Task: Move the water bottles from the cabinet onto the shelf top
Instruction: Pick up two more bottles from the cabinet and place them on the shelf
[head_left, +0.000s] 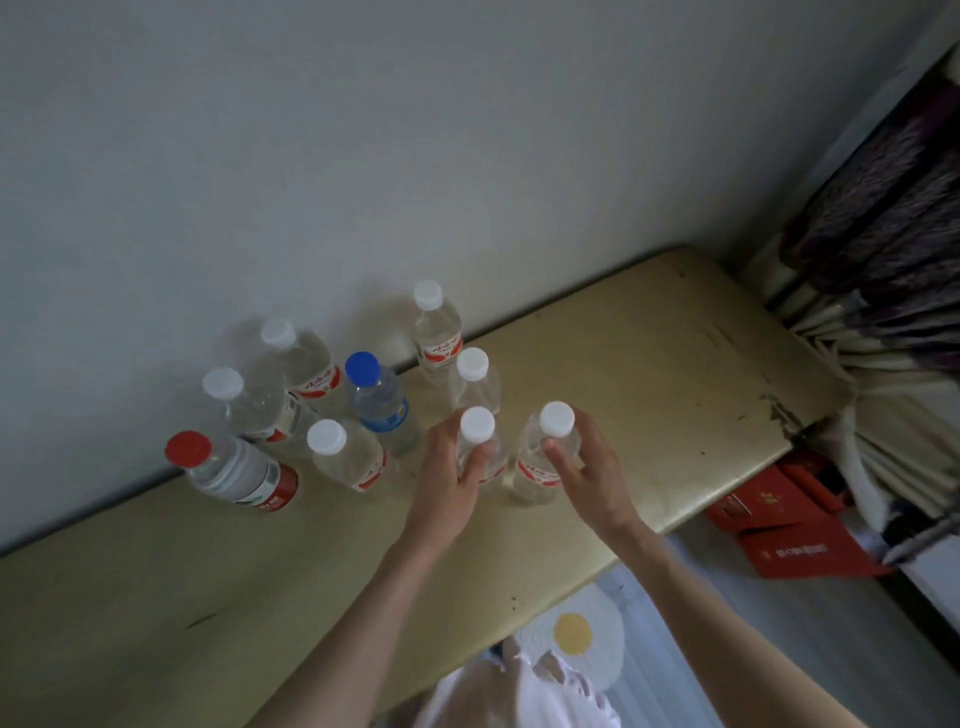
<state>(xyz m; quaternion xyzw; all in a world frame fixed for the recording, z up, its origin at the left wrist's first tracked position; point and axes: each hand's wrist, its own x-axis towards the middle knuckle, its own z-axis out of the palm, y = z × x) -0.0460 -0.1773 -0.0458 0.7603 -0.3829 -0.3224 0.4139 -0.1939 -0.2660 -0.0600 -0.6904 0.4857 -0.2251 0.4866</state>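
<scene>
Several clear water bottles stand upright on the yellowish shelf top (649, 374) against the white wall. My left hand (447, 478) is wrapped around a white-capped bottle (480, 441) with a red label. My right hand (582, 467) grips another white-capped bottle (545, 452) right beside it; both bottles rest on the shelf top. To the left stand a blue-capped bottle (382, 402), a red-capped bottle (234, 470) and several more white-capped ones (343, 454). Two white-capped bottles (436, 325) stand behind my hands near the wall.
The shelf top's right half is bare, with dark scuffs near its right corner (779, 410). Bunched curtains (883, 312) hang at the right. Red boxes (795, 525) lie on the floor below the shelf edge. A round white-and-yellow mat (576, 636) lies on the floor.
</scene>
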